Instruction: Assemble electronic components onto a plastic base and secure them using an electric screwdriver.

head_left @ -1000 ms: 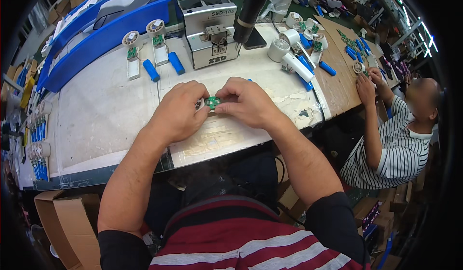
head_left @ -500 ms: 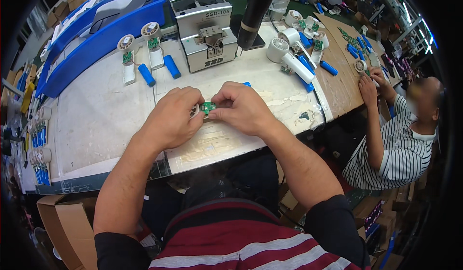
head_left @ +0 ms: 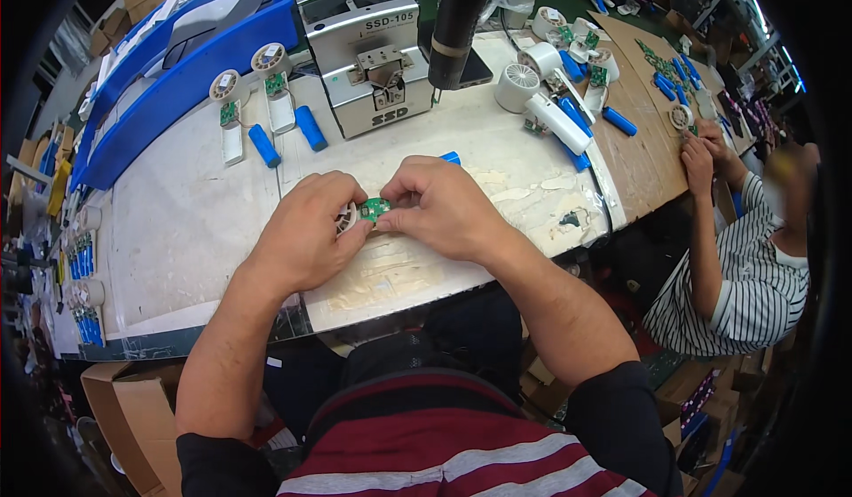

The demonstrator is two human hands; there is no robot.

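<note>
My left hand (head_left: 306,231) is closed round a small white fan housing (head_left: 346,219), mostly hidden by the fingers; its ribs show beside the thumb. Between thumb and fingers, my right hand (head_left: 444,209) pinches the edge of a green circuit board (head_left: 374,209). The board sits right against the housing, between both hands, just above the worktable (head_left: 195,240). Whether the two parts are joined, I cannot tell. Behind my right knuckles the end of a blue cylindrical battery (head_left: 452,157) peeks out.
A silver machine (head_left: 373,71) stands at the back, near a dark upright tube (head_left: 457,35). Left of it are a blue bin (head_left: 177,75), fan parts and blue batteries (head_left: 264,145). White fan parts (head_left: 516,87) crowd the right. A co-worker (head_left: 737,257) handles parts at far right.
Both hands have shifted slightly left with the housing and board, and more of the housing's ribs shows. The whole view has also moved a little. My grip looks much the same.
</note>
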